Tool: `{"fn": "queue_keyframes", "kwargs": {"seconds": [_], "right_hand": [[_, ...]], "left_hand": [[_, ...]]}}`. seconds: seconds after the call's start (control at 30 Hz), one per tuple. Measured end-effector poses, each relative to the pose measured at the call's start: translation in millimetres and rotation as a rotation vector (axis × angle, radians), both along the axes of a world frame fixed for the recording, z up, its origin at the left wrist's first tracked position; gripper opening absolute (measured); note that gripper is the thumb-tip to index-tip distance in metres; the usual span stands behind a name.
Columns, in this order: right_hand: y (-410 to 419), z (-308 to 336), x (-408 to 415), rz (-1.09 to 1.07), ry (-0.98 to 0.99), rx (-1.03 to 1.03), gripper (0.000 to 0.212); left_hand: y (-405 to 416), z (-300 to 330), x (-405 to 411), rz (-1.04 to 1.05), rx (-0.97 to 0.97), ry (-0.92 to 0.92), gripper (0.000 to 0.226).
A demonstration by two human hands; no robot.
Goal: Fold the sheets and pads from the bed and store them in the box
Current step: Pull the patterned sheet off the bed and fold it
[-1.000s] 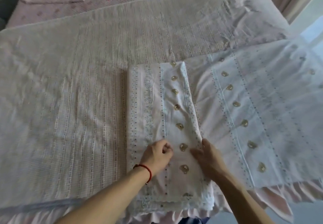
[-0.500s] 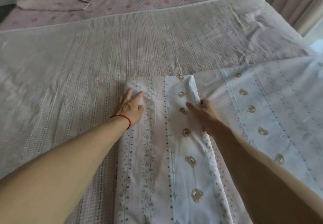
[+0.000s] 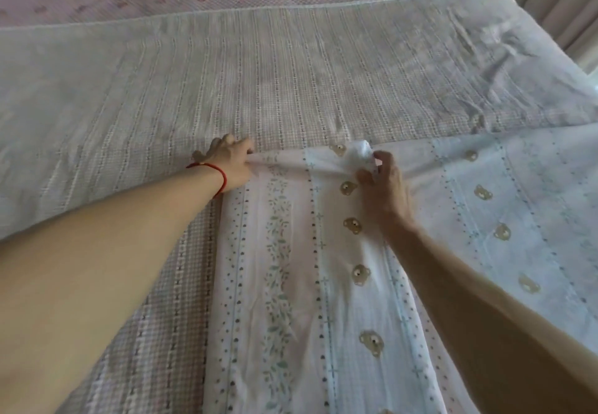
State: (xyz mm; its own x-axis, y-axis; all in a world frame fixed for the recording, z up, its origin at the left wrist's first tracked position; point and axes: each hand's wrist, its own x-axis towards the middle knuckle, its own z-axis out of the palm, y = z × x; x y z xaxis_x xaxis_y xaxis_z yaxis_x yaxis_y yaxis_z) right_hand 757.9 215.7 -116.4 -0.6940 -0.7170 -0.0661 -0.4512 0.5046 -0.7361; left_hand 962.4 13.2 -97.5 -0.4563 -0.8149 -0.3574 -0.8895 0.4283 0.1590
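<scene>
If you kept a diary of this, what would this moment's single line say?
step: folding | left hand: grips far left corner of folded sheet | right hand: pinches far right corner, lifted | box: not in view

Two hands: left hand (image 3: 228,165), right hand (image 3: 383,187); one printed sheet (image 3: 275,268); one red bracelet (image 3: 220,172).

The folded sheet (image 3: 291,284) runs off the bottom edge.

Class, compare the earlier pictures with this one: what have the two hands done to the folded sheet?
Both hands moved from the near end to the far end. The left hand and right hand now pinch the folded sheet's far corners, lifting them slightly. The bed cover stayed flat.
</scene>
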Motion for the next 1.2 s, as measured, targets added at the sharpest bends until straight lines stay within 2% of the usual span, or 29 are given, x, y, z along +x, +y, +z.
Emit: {"fn": "queue_keyframes", "kwargs": {"seconds": [0.07,0.13,0.2,0.37,0.57,0.77,0.9,1.0,1.1,1.2], "right_hand": [[1.3,-1.7,20.1,0.036,0.325,0.084,0.056],[1.9,-9.6,32.2,0.229,0.469,0.191,0.064],[-3.7,-29.2,28.4,0.363,0.445,0.311,0.067],[-11.6,-46.3,24.4,0.333,0.449,0.313,0.073],[-21.3,-58.0,24.7,0.308,0.444,0.344,0.081],[-19.5,-65.7,21.3,0.324,0.441,0.316,0.08],[-21.8,-66.6,18.5,0.347,0.434,0.311,0.08],[-22.9,-57.7,8.4,0.43,0.409,0.367,0.084],[7.9,-37.4,14.7,0.545,0.407,0.442,0.082],[120.1,-15.6,72.2,0.713,0.368,0.331,0.072]], "left_hand": [[6.7,-16.1,-9.8,0.109,-0.043,0.01,0.032],[13.8,-29.1,-14.8,0.108,-0.194,-0.022,0.034],[14.4,-45.0,-18.7,0.145,-0.316,-0.011,0.033],[17.5,-69.8,-22.8,0.138,-0.497,0.023,0.024],[17.9,-74.0,-22.4,0.154,-0.542,0.035,0.02],[20.3,-75.5,-21.2,0.212,-0.499,0.057,0.031],[37.7,-67.1,-8.6,0.264,-0.228,0.196,0.064],[94.6,-54.0,17.9,0.196,-0.013,0.343,0.072],[181.8,-37.5,68.0,0.17,0.088,0.324,0.066],[294.5,-29.9,123.3,0.163,0.082,0.355,0.063]]}}
